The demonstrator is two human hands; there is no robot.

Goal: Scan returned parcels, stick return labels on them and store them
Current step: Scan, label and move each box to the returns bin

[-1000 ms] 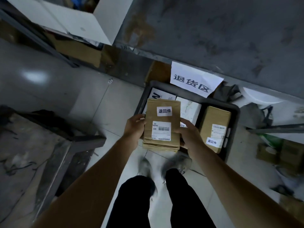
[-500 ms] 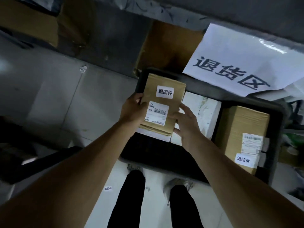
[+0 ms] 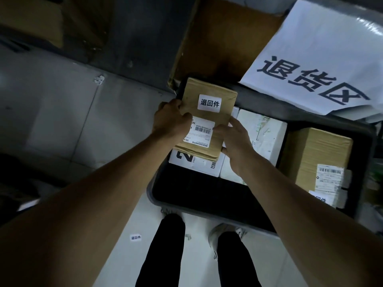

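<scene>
In the head view, the left hand (image 3: 172,123) and right hand (image 3: 233,141) each grip a side of the labelled brown parcel (image 3: 207,119) above the white box (image 3: 194,162) at the dark bin's (image 3: 157,201) far-left corner; lower it flat, label upward, before letting go.

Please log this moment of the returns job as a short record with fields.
held parcel: brown parcel, gripped on its sides by left hand and right hand
labels: return sticker and barcode label on top
position: over the white box at the back left of the dark bin
bin contents: second white box, another brown parcel
sign: white sheet behind the bin
floor: loose sticker
</scene>
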